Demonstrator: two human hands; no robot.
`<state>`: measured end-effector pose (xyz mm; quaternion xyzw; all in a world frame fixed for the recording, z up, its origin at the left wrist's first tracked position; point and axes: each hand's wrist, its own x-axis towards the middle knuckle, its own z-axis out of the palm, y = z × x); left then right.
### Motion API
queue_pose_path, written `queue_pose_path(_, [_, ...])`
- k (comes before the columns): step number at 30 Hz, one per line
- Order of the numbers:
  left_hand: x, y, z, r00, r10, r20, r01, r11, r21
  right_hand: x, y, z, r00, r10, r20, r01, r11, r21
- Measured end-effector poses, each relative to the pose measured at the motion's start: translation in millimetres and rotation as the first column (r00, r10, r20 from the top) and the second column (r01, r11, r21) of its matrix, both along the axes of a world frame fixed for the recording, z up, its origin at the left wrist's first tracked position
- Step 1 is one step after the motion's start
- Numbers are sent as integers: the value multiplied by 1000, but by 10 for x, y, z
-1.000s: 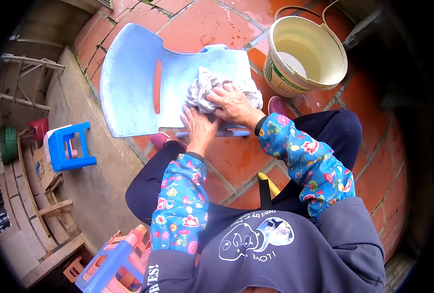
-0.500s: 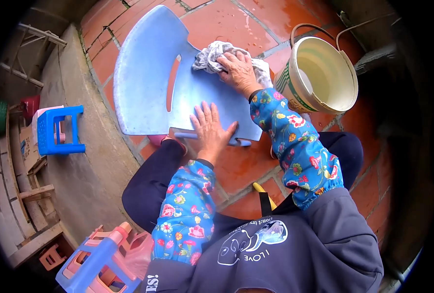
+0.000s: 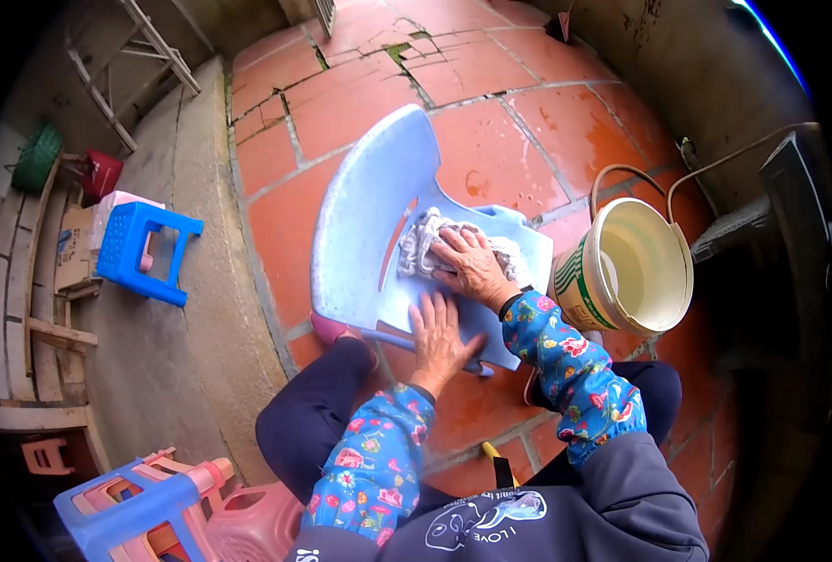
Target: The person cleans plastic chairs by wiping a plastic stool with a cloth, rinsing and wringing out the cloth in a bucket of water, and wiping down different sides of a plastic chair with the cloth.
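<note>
A light blue plastic chair (image 3: 369, 215) stands in front of me on the wet floor, its curved backrest to the left. My right hand (image 3: 475, 265) presses a crumpled grey-and-white cloth (image 3: 422, 248) onto the seat, close to the backrest. Fingers spread, my left hand (image 3: 442, 337) lies flat on the near part of the seat. Part of the cloth is hidden beneath the right hand. To the right of the chair is a white bucket (image 3: 580, 281) with a green-striped label and pale liquid inside.
A hose (image 3: 743, 159) runs into the bucket from the right. Red floor tiles (image 3: 491, 131) have wet patches and cracks. On the concrete ledge at left is a blue stool (image 3: 144, 248). Pink and blue stools (image 3: 144, 510) stand at lower left, and a metal frame (image 3: 144, 56) leans at upper left.
The camera view has tilted up, so everything appears lower. The right hand with the cloth has moved along the seat toward the backrest. The left hand remains flat on the seat.
</note>
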<state>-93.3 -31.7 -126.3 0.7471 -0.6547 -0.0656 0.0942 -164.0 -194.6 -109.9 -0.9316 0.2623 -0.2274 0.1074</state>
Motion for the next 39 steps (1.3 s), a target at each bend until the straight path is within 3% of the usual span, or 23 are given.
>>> queue_pose_path(3, [39,6,-25,996,-24,-82,23,1000,-15,174,-278,28,990,-141,-2,141,990,12])
queue_pose_path(7, [109,22,139,979,-111,-172,139,977,162,45,-339,-41,997,-80,23,79,995,64])
queue_pose_path(11, [169,20,162,975,-152,-160,183,963,200,-197,-285,94,980,-139,-141,150,986,72])
queue_pose_path(17, [119,8,58,984,-110,-137,135,973,189,-574,510,68,932,-326,-158,347,929,132])
queue_pose_path(19, [124,-12,157,987,-110,-118,138,956,258,-633,874,6,941,-309,-137,327,935,141])
queue_pose_path(20, [99,5,193,982,-76,-174,111,974,198,-654,1018,50,950,-290,-120,307,936,171])
queue_pose_path(23, [97,6,64,988,-86,-130,107,981,163,-691,1202,26,946,-316,-72,324,931,169])
queue_pose_path(26, [130,9,175,990,-115,-87,132,965,228,-822,890,89,984,-164,-68,175,962,209])
queue_pose_path(27, [122,8,183,987,-122,-105,141,971,196,-871,709,95,988,-146,-48,152,977,151])
queue_pose_path(31, [122,51,101,985,-135,-105,145,986,89,-1022,-92,-30,936,-351,-37,350,936,-36])
queue_pose_path(33, [115,61,114,985,-125,-121,136,986,92,-1022,-390,-144,873,-488,16,487,873,35])
queue_pose_path(35, [119,44,70,986,-119,-119,131,986,107,-990,-576,-203,779,-623,71,589,766,259])
queue_pose_path(37, [125,68,90,986,-114,-119,131,981,145,-1000,-635,-181,718,-693,72,587,657,473])
queue_pose_path(39, [107,36,143,987,-99,-129,122,974,189,-1041,-552,-192,657,-748,93,604,596,529])
